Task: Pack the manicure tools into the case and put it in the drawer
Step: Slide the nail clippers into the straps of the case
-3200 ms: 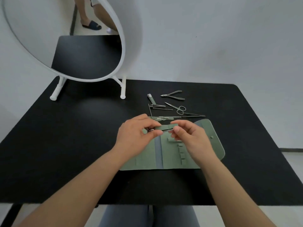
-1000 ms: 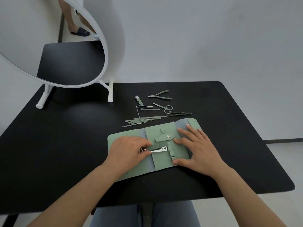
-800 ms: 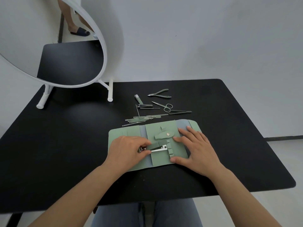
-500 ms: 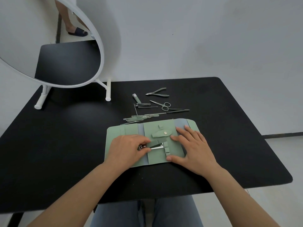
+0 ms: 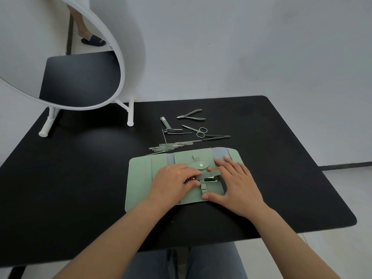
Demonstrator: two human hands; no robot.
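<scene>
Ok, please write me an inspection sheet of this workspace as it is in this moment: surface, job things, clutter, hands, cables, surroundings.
Surface: black table, matte, corners rounded.
Job's things: green case lies open and flat; one nail clipper sits under its loops. Outside the case, behind it: cuticle nipper, second clipper, scissors, tweezers, a pile of thin files.
Clutter: nothing seen.
Hands: left hand grips the clipper's end; right hand rests flat on the case, fingers straight.
Cables: nothing seen.
Surroundings: round white mirror on a stand at the far left; grey wall; no drawer in view.
</scene>
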